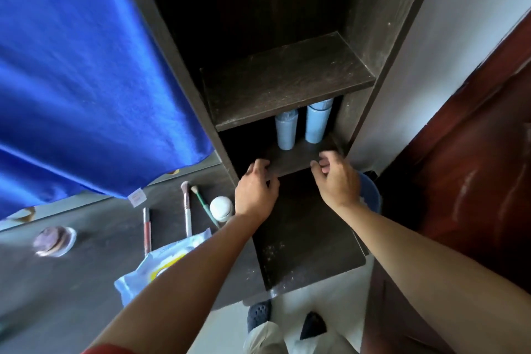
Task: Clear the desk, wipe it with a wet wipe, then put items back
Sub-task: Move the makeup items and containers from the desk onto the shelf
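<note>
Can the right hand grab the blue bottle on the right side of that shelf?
Probably yes. The right hand hovers at the lower shelf front edge, seemingly empty, and the right-hand blue bottle stands just behind it with nothing in between.

Dark surface (86, 282): wet wipe pack (161, 261) near front edge; behind it red stick (146, 230), pink-handled brush (186, 210), green-handled brush (202, 204), white jar (221, 208); round clear dish (54, 241) far left. Lower shelf (296, 156): 2 pale blue bottles (286, 131) upright, side by side.
</note>
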The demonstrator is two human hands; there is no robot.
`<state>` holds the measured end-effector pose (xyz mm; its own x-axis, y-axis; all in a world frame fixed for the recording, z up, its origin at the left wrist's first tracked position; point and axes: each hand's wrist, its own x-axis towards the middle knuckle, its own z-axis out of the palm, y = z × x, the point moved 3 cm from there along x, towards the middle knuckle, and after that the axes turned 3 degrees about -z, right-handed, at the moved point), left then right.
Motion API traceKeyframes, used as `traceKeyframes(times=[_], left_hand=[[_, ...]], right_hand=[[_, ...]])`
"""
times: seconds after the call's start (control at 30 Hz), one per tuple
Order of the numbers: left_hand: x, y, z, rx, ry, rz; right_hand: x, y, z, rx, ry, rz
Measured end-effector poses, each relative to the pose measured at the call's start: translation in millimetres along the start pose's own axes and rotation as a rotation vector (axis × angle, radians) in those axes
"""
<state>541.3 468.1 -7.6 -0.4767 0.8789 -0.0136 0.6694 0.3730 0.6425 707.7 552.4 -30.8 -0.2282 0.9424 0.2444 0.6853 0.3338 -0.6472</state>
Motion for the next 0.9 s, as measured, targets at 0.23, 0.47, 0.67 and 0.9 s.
traceKeyframes(times=[0.23, 0.47, 0.67, 0.9], left_hand=[[-71.0, -88.5, -69.3, 0.145, 0.027, -0.137], [-94.6, -177.3, -143.3, 0.175, 0.098, -0.311], [-70.7, -245.3, -177.7, 0.188, -0.012, -0.387], [-32.8, -290.1, -167.5, 0.229, -0.219, -0.46]], right_hand=[[-57.6, -67.1, 39.1, -0.02, -0.208, -0.243], [-80.2, -154.1, 107.6, -0.063, -0.403, -0.306], [-82.0, -199.6, 173.5, -0.165, -0.487, -0.214], [-80.1, -220.1, 237.8, -0.378, -0.592, -0.015]])
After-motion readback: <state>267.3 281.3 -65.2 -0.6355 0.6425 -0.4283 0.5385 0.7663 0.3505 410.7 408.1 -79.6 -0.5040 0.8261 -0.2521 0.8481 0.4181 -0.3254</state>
